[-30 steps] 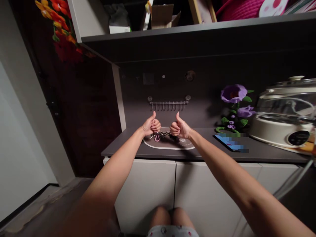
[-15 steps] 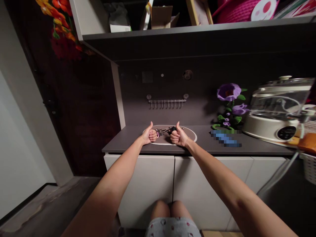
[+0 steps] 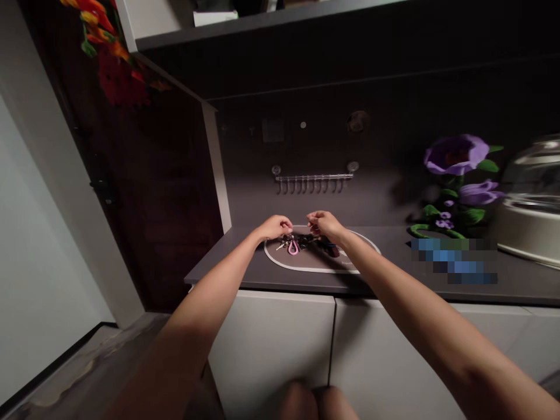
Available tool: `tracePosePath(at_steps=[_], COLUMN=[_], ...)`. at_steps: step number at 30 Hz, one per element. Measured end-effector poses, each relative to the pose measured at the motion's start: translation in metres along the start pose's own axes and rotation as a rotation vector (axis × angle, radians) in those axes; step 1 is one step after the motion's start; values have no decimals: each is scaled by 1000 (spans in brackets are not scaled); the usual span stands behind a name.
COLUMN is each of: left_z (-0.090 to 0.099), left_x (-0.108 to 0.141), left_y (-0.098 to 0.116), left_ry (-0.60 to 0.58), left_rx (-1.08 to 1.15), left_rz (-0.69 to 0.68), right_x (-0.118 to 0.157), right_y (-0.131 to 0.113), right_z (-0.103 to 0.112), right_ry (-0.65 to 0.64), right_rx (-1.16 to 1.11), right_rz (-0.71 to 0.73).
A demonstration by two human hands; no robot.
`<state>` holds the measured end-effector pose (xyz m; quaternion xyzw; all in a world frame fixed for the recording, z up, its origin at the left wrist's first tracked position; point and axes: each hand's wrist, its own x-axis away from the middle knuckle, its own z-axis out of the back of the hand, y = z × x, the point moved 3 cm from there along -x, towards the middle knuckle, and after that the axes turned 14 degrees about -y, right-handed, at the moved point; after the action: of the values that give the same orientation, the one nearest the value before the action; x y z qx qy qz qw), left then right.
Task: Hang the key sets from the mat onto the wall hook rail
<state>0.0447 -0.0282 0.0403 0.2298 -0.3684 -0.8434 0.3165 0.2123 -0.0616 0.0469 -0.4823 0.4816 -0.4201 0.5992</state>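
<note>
My left hand (image 3: 276,227) is held palm down over the left part of the oval mat (image 3: 306,267), its fingers bent and slightly apart. Just under its fingertips lies a bunch of keys (image 3: 282,245) with a pink loop (image 3: 293,248). Opposite it, my right hand (image 3: 324,225) hovers with loosely curled fingers a little apart. Below that hand are dark key holders (image 3: 329,247), partly covered by the hand and its shadow. A dark tangle of metal links (image 3: 307,240) runs between the two hands.
A clear hook rail (image 3: 314,177) is fixed to the wall behind. Purple artificial flowers (image 3: 457,156) and a cream appliance (image 3: 531,224) stand on the right of the counter (image 3: 245,272). Overhead hangs a shelf (image 3: 175,39); a dark door (image 3: 149,192) is at the left.
Both hands have gone from thumbs-up fists resting on the mat's front to bent, loosened fingers above the keys. The view has come closer and tipped down, showing the pink loop.
</note>
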Motion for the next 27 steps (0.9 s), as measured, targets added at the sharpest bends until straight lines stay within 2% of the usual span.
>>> tracePosePath(at_steps=[4, 8, 16, 27], left_z=[6, 6, -1, 2], left_x=[-13, -18, -20, -15], left_y=[-7, -14, -28, -34], left_ry=[-105, -196, -330, -218], left_rx=[-200, -303, -625, -763], left_rz=[-71, -123, -274, -194], right_x=[-29, -51, -57, -54], right_y=[10, 27, 46, 51], right_z=[-7, -14, -18, -26], right_ry=[57, 102, 34, -61], right_rx=[173, 392, 870, 1068], right_rz=[-12, -10, -30, 46])
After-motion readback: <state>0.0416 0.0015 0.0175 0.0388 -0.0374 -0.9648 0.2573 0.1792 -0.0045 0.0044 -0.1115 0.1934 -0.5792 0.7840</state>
